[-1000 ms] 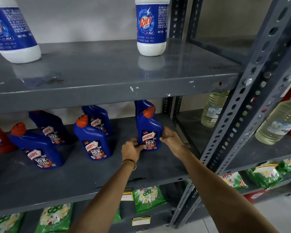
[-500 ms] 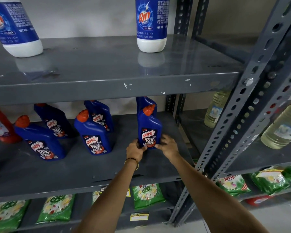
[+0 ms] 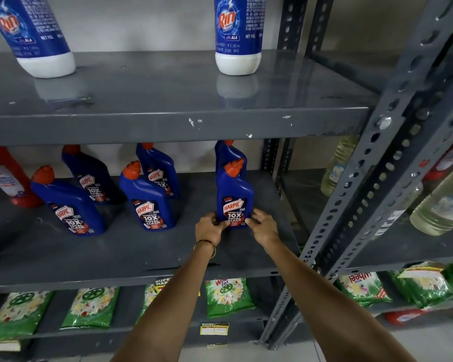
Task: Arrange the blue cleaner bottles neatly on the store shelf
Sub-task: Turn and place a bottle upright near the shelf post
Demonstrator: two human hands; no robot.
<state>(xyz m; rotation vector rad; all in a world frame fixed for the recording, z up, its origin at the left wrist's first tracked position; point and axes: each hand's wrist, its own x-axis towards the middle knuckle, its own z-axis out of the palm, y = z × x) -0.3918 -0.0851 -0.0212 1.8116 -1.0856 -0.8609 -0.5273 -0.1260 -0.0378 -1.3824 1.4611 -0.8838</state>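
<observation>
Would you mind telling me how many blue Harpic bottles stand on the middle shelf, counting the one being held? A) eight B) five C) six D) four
C: six, in three front-and-back pairs, with both hands, left and right, on the front right bottle; the others are front left, back left, front middle, back middle and back right.
</observation>
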